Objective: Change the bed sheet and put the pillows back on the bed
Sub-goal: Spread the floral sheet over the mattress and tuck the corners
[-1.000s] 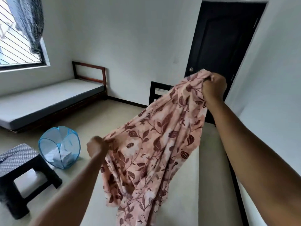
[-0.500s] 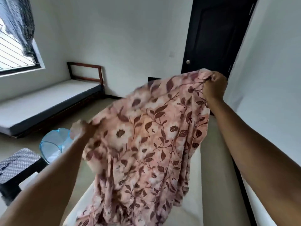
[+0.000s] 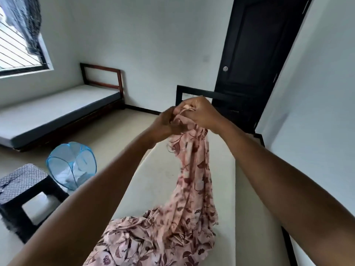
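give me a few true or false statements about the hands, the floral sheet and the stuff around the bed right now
1. Both hands grip the floral sheet close together. True: the left hand and right hand meet on the same bunch of fabric.
2. The sheet is spread flat over the mattress. False: it hangs from the hands and piles up on the bare mattress.
3. A blue mesh basket stands on the floor beside a dark stool. True.
4. The dark door stands wide open. False: it is shut.
5. Pillows lie on the other bed. False: its mattress is bare.
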### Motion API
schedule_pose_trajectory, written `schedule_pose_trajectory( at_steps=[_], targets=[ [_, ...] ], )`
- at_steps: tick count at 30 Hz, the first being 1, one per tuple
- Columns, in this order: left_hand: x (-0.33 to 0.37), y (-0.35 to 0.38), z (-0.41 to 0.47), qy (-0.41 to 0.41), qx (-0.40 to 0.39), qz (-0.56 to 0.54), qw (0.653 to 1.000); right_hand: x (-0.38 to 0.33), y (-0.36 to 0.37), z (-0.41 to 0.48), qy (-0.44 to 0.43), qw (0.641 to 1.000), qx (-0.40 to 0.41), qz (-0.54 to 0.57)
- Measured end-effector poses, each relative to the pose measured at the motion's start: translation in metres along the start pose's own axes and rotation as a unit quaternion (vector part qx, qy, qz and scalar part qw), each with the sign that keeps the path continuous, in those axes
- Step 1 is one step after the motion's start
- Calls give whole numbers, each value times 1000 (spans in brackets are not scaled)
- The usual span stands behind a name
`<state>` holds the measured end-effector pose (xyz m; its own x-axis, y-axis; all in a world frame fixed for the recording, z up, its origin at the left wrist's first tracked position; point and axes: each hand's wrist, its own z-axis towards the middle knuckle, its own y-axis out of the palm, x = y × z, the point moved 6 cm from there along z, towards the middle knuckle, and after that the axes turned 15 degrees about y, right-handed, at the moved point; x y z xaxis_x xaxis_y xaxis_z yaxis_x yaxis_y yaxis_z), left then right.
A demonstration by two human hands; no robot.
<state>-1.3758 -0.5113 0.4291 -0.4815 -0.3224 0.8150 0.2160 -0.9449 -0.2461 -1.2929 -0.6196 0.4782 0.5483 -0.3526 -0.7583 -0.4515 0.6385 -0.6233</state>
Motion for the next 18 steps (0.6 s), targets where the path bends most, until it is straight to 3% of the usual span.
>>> schedule_pose_trajectory(
  at_steps=[3, 8, 12, 14, 18],
  targets=[
    [15, -6, 10, 11, 29, 1, 1000, -4, -6, -8, 8, 996, 13, 88],
    [11, -13, 15, -39, -4, 112, 993, 42, 0, -25, 69, 984, -2, 164],
    [15, -21, 5, -49, 34, 136, 989, 89, 33, -48, 142, 986, -18, 88],
    [17, -28, -2, -53, 59, 135, 988, 117, 52, -57, 166, 986, 16, -25],
    [22, -60, -16, -32, 175, 117, 977, 188, 82, -78, 257, 936, 65, -231]
  ],
)
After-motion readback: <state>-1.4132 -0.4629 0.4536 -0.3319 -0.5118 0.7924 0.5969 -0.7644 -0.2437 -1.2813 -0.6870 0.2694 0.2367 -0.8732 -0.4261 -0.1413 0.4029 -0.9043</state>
